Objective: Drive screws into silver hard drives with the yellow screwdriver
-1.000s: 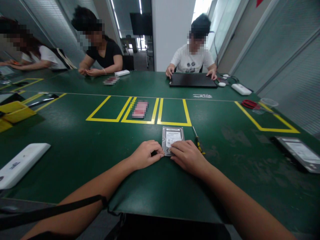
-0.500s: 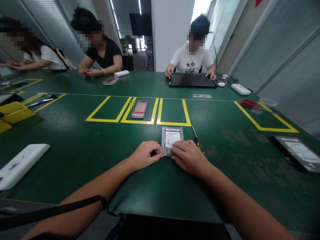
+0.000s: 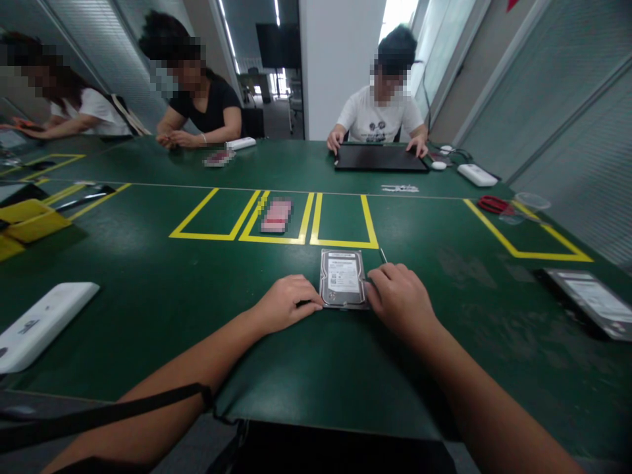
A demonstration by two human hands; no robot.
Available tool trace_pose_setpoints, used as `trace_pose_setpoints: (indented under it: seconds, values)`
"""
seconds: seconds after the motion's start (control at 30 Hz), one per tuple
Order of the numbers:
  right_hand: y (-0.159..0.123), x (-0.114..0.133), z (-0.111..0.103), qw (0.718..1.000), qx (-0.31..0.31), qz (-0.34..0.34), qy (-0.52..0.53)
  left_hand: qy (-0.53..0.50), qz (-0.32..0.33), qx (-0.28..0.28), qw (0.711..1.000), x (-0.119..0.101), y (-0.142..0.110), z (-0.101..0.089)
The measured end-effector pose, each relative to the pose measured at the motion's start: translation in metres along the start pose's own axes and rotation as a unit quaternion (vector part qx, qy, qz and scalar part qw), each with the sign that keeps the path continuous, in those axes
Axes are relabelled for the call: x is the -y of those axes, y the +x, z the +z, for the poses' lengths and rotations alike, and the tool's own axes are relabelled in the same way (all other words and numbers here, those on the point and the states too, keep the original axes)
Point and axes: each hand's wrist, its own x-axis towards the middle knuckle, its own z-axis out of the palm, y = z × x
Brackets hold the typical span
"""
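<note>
A hard drive [image 3: 342, 273] lies flat on the green table, its white label facing up. My left hand [image 3: 289, 301] rests beside it with curled fingers, the thumb and fingertips meeting at the drive's lower left corner. At the right edge of the drive is my right hand [image 3: 401, 296], fingers bent and their tips against the casing. Beneath or behind that hand lies a screwdriver [image 3: 383, 255]; only its metal shaft shows, and its handle is hidden.
Yellow tape rectangles [image 3: 344, 245] mark the table ahead, one holding a pink blurred item [image 3: 276, 216]. A second drive [image 3: 592, 299] lies right, a white device [image 3: 47, 327] left. Yellow bins [image 3: 37, 222] stand far left. Opposite, a person holds a black panel [image 3: 381, 158]; two others sit left.
My right hand has slid right, off the drive's face to its right edge, uncovering the label and covering the screwdriver handle. My left hand has barely moved.
</note>
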Motion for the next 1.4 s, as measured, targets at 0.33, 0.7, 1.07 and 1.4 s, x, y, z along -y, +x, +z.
trace_pose_setpoints:
  seconds: [0.33,0.7,1.07,1.4]
  values:
    - [-0.005,-0.016,-0.003,0.957,0.191,0.214,-0.052,-0.006,-0.003,-0.003,1.000,0.001,0.000,0.000]
    - [0.008,-0.020,-0.026,0.926,0.192,0.323,-0.029,-0.074,-0.090,-0.003,0.993,0.005,-0.002,0.005]
    - [0.022,-0.009,-0.073,0.856,-0.130,0.145,0.478,-0.153,-0.116,0.014,0.981,0.008,0.001,0.003]
    - [0.048,0.022,-0.068,0.852,-0.038,0.052,0.520,-0.196,-0.161,0.035,0.967,0.005,0.004,0.001]
